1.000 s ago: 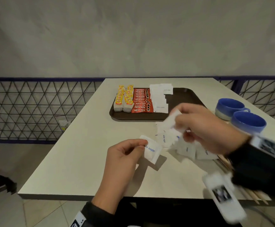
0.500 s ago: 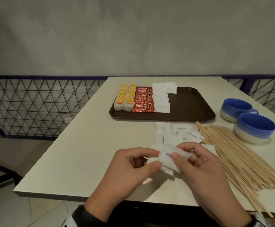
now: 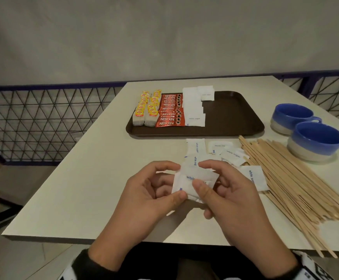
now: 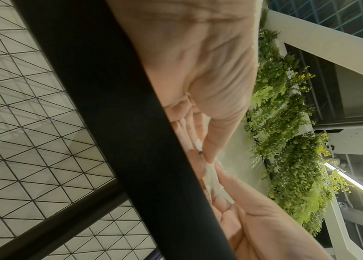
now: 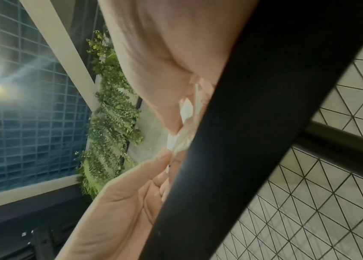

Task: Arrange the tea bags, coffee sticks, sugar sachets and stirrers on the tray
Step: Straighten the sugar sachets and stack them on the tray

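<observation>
Roughly halfway, by the look of it: near the tabletop's front edge the left hand [image 3: 154,190] and right hand [image 3: 228,190] together pinch a small stack of sugar sachets [image 3: 195,181], thumbs on top, fingers curled beneath. Just beyond them more loose sachets [image 3: 232,153] lie scattered on the bare tabletop, and the wooden stirrers [image 3: 298,182] fan out toward the front right corner, none yet moved. Farther back, the brown tray [image 3: 235,118] already holds tea bags [image 3: 147,110] at its left edge, coffee sticks [image 3: 170,111] beside them, then a column of placed sugar sachets [image 3: 194,110]; its right half is bare. Sugar remains to finish, stirrers to place.
</observation>
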### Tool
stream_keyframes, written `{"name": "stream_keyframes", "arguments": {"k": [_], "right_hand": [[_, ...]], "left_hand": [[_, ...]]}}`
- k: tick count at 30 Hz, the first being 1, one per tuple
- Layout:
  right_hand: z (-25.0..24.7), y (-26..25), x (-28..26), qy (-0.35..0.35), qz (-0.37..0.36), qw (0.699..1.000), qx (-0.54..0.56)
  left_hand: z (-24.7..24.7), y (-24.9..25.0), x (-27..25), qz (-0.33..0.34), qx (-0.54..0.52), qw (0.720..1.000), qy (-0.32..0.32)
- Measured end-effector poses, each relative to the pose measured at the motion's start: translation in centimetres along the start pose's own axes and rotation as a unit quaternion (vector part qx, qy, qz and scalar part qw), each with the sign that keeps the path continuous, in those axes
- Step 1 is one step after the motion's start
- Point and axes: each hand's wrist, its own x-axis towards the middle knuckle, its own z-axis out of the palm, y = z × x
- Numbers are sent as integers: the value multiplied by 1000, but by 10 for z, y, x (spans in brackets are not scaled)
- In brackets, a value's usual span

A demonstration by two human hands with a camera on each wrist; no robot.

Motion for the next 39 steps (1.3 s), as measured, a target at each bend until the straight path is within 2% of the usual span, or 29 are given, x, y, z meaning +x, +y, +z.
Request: {"name": "stream_keyframes", "arguments": {"k": [5, 13, 19, 28, 34, 39], "right_hand": [[-1, 0, 1, 6, 4, 999, 36], [1, 2, -1, -11, 7, 1000, 26], [2, 0, -3, -7, 1, 999, 37], [-2, -3, -1, 18, 14, 998, 50], [-2, -6, -1, 6, 30, 998, 49], [-4, -9, -1, 0, 44, 998, 46]], "left_hand": [[1, 4, -2, -10, 2, 1000, -8], [-2, 5, -3, -11, -17, 999, -29], [2, 4, -2, -16, -35, 999, -21], [1, 1, -3, 8, -24, 998, -49], [-1, 0, -4, 22, 12, 997, -71], [0, 0, -4, 20, -4, 997, -70]]}}
